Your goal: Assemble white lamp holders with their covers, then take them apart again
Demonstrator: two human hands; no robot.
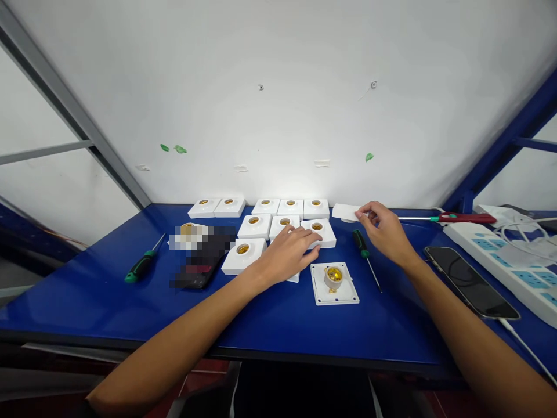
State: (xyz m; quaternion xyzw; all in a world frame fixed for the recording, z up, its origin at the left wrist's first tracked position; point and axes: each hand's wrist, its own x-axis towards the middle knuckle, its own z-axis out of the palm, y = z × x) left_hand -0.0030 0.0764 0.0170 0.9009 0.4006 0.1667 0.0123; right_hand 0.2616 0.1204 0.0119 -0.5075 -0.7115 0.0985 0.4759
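Note:
My left hand lies palm down over the group of white square lamp holders, its fingers stretched toward the right-hand lamp holder of the middle row. The fingertips reach that holder's edge; firm contact cannot be made out. My right hand pinches a thin white cover by its right edge at the back of the table. Between my hands lies a lamp holder base, its brass socket exposed. A green-and-black screwdriver rests just left of my right hand.
On the blue table, another screwdriver lies left, beside a partly blurred dark object. At right are a phone on a cable, a white power strip and a red-handled tool. A white wall stands behind.

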